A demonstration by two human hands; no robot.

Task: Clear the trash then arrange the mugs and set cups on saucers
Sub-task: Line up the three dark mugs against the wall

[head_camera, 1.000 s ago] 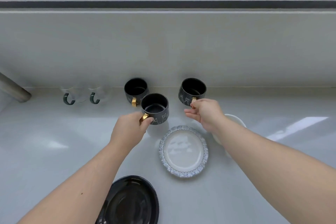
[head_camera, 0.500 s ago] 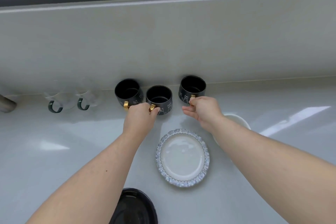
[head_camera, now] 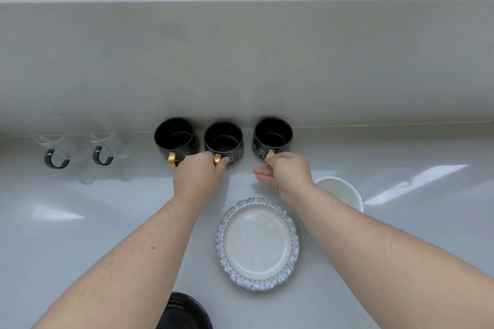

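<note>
Three black mugs with gold handles stand in a row against the back wall of a white counter. My left hand (head_camera: 199, 173) grips the gold handle of the middle mug (head_camera: 223, 140). My right hand (head_camera: 287, 176) pinches the handle of the right mug (head_camera: 273, 136). The left mug (head_camera: 175, 139) stands free beside them. A white saucer with a blue ruffled rim (head_camera: 258, 243) lies empty in front. A white cup (head_camera: 340, 191) sits right of my right wrist. A black saucer (head_camera: 184, 312) shows at the bottom edge.
Two clear glass mugs with dark green handles (head_camera: 77, 147) stand at the back left. The grey wall and window sill rise right behind the mugs.
My left hand carried the middle mug back and set it in line between the other two. My right hand stayed on the right mug's handle. The camera tilted down.
</note>
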